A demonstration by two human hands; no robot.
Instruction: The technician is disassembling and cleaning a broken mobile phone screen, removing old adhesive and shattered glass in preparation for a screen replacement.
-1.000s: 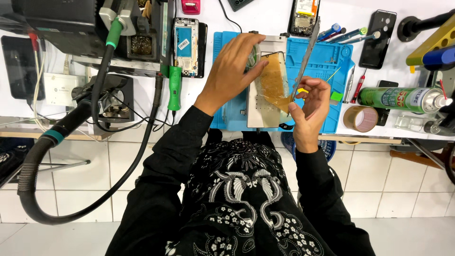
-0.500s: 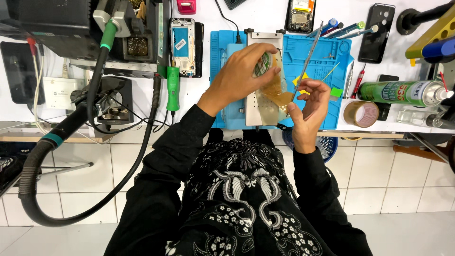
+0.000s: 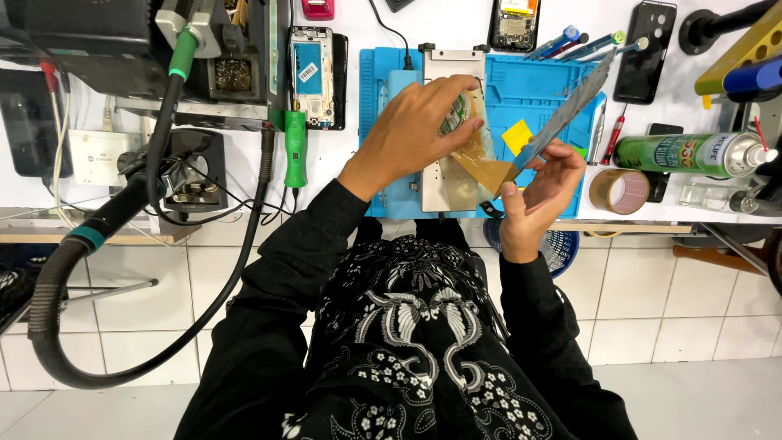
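Over the blue mat (image 3: 562,90), the left hand (image 3: 415,130) pinches a yellowish film (image 3: 481,167) half peeled off the metal plate (image 3: 448,187) — right hand (image 3: 542,191) clamped on a long blade (image 3: 570,106). Mid-peel I'd say; next needs slow, even pulling.

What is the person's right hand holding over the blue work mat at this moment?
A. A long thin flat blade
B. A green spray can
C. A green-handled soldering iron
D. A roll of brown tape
A: the right hand grips a long thin flat blade angled up over the blue work mat, its lower end at a piece of amber film that the left hand is pressing down.
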